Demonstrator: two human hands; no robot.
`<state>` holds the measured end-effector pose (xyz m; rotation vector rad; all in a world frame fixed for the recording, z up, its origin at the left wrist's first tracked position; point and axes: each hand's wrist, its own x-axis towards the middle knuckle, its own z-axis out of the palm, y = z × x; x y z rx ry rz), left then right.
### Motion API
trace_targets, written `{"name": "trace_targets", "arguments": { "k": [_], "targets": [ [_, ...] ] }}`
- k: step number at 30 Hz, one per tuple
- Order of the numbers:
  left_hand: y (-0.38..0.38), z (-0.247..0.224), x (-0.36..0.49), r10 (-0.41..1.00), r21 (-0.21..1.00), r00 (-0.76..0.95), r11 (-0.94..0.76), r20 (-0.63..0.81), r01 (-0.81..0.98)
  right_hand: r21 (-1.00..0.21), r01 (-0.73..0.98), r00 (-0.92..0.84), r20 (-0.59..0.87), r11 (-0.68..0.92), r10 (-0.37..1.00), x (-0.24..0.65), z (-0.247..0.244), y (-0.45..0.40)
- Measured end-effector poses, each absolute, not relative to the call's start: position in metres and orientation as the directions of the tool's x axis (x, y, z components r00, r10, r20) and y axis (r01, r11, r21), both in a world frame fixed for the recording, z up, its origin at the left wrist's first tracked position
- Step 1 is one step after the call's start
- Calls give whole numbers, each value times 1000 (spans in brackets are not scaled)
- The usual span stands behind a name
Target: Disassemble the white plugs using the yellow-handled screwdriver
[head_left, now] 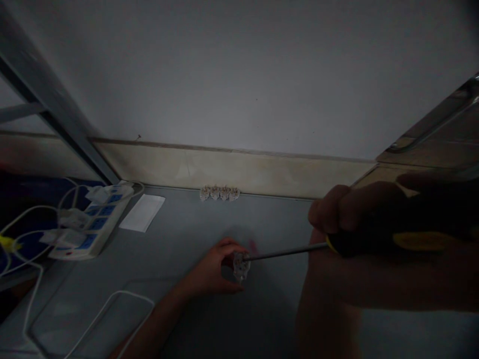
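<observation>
My left hand (220,269) pinches a small clear-and-white plug part (241,267) between thumb and fingers, just above the grey table. At the right, large and close to the camera, my right hand (348,214) is wrapped round the black and yellow handle of a screwdriver (288,253). Its metal shaft points left, and the tip meets the upper part of the plug part. Several similar small parts (219,193) stand in a row at the table's back edge, by the wall. The picture is dim, so fine details of the held part cannot be made out.
On the left lies a white power strip (101,224) with blue sockets, plugged-in adapters and loose white cables (130,294). A white paper (142,213) rests beside it. A metal frame (75,119) rises at the left, against the wall (232,75).
</observation>
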<state>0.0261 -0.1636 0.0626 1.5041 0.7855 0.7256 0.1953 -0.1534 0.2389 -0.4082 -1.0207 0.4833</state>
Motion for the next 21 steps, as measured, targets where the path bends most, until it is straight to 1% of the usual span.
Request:
{"name": "trace_targets", "arguments": {
  "k": [6,10,14,17,21],
  "targets": [
    [-165,57,29,832,990,555,-67,-11,120,-548,-144,470,695,824,544,189,241,-152],
    [-166,55,31,835,984,549,-94,-6,154,-547,-155,485,684,823,545,182,242,-152],
    [-168,54,34,847,979,532,-120,13,166,-553,-190,436,693,811,575,175,243,-152],
    [-168,53,36,862,982,506,-105,11,157,-529,-217,410,713,820,568,177,241,-151],
    [-167,49,35,863,993,504,-38,-24,112,-519,-174,410,734,837,541,186,235,-150]
  ]
}}
